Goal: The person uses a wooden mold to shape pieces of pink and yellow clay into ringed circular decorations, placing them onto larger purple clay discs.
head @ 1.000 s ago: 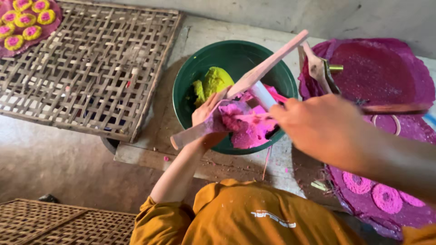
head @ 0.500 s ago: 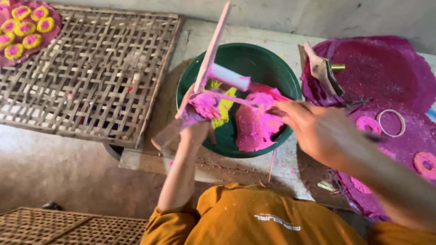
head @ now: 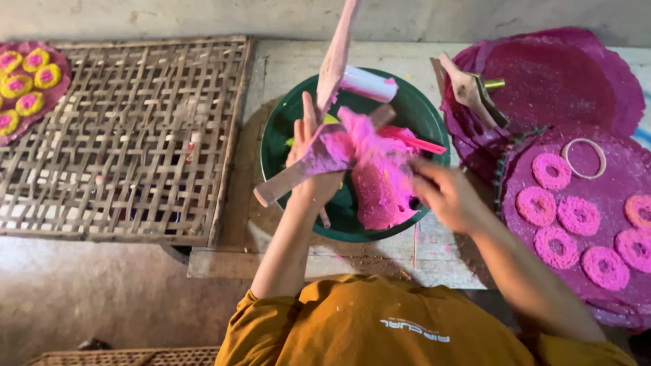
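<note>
**Pink dough over the green basin**

Pink dough [head: 376, 173] hangs in a stretched clump above the green basin [head: 285, 129], between the two hands. The largest thing in view is the woven bamboo rack [head: 129, 135] on the left, with yellow-and-pink rings [head: 27, 85] on a purple mat at its far corner. On the right lie purple sheets [head: 563, 74]; the nearer one carries pink rings [head: 576, 217] and a thin white hoop [head: 585, 157]. The basin rests on a wooden bench [head: 230, 224]. The left hand [head: 313, 159] is closed around a wooden press [head: 325, 95], whose long arm tilts up past the top edge (a white cylinder [head: 367, 83] is fixed to it). The right hand [head: 444, 193] is blurred, fingers curled at the dough's edge; whether it grips cannot be told.
</note>
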